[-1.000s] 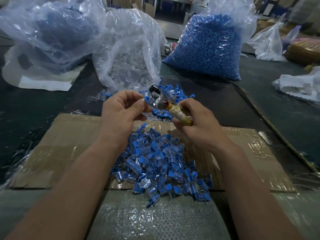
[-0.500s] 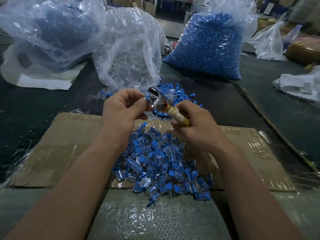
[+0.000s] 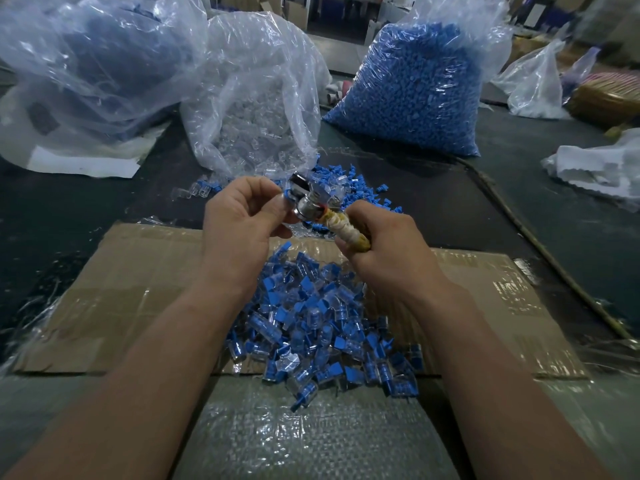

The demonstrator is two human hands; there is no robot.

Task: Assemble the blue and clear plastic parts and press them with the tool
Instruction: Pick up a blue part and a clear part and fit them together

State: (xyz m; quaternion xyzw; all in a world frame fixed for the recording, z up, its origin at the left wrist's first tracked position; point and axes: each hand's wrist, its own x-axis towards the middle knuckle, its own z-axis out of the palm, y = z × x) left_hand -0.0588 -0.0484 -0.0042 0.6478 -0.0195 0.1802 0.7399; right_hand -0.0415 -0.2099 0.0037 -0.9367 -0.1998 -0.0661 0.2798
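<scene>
Above cardboard [image 3: 121, 271] on worktop [image 3: 485, 209]: right hand [image 3: 391, 251] grips tool [image 3: 332, 216] by wrapped handle; left hand [image 3: 242, 220] pinches blue part [image 3: 286, 195] at tool's metal head. Pile of assembled parts [image 3: 311, 327] lies beneath.

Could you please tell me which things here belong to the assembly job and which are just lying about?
In the job: left hand pinching a blue and clear part; right hand gripping the tool; bag of clear parts; bag of blue parts; pile of assembled parts on the cardboard.
Lying about: crumpled white plastic at right; slack clear bag behind it; white sheet at left.
</scene>
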